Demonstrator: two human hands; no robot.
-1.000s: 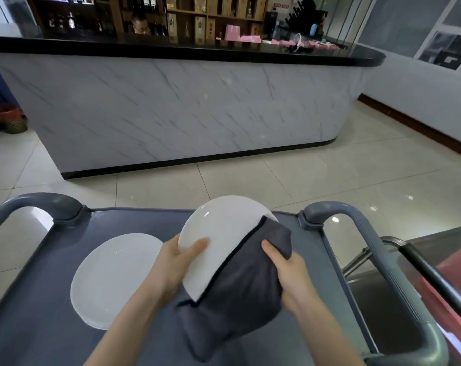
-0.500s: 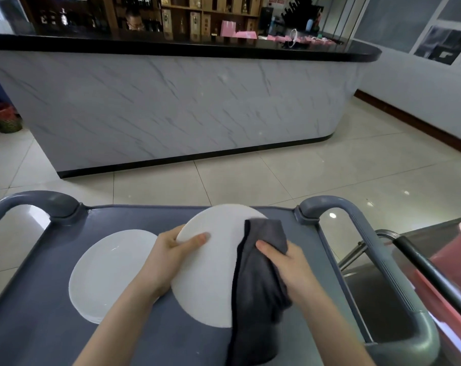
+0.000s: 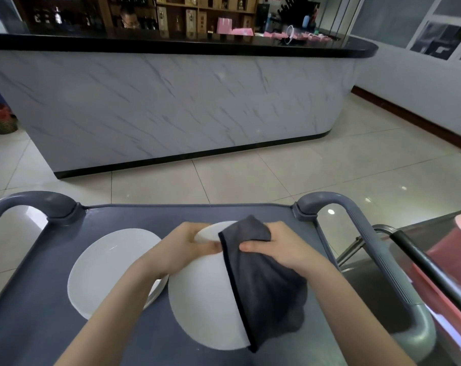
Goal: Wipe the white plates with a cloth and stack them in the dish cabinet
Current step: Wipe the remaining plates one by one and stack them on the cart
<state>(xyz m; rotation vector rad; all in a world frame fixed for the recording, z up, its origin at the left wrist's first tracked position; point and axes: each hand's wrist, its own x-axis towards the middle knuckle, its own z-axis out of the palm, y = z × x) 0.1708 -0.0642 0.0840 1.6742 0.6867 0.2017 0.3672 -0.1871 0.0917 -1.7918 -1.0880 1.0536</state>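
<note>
held plate (image 3: 203, 299) rt half under cloth (image 3: 263, 286), pink bin (image 3: 459, 262) cut off at rt edge

Soft, even light fills the room and is brightest on the floor (image 3: 277, 175), where small white glints sit on the glossy tiles at the right. The far shelves (image 3: 92, 14) are dim (bottles barely resolve). Shadows on the cart (image 3: 39, 313) are faint. The held plate (image 3: 203, 299) reads flat white. The counter (image 3: 171, 101) bows with wide-angle distortion, and the pink bin (image 3: 456, 260) at the right edge smears.
</note>
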